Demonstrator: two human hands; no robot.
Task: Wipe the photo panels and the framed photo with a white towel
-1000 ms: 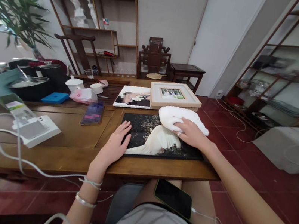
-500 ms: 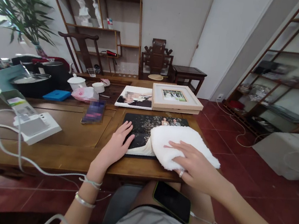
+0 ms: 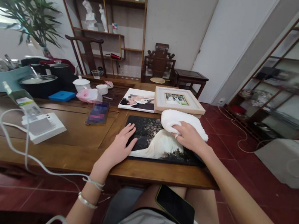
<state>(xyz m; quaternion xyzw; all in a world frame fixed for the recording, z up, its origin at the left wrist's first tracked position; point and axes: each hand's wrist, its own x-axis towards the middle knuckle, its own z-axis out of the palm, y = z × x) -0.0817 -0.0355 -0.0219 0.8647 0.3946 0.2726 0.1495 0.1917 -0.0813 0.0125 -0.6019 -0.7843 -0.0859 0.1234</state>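
A dark photo panel (image 3: 161, 146) with a pale, flowing gown on it lies flat on the wooden table (image 3: 79, 159). My left hand (image 3: 120, 143) rests on the panel's left edge, fingers spread and holding nothing. At the panel's far right part, my right hand (image 3: 191, 136) presses on a fluffy white towel (image 3: 184, 119), its fingers curled into the fabric. The towel covers the panel's upper right area and reaches to the framed picture (image 3: 177, 103) behind it.
Behind the panel lies a smaller photo print (image 3: 137, 100). Leftward are a blurred dark item (image 3: 97, 113), a pink-and-white packet (image 3: 89, 95), a blue box (image 3: 61, 96) and an opened white box (image 3: 46, 126) with a white cable (image 3: 44, 166). A phone (image 3: 175, 208) lies on my lap.
My right hand has slid the towel away from me, from the panel's near right part to its far edge, uncovering more of the gown. My left hand stays on the left edge.
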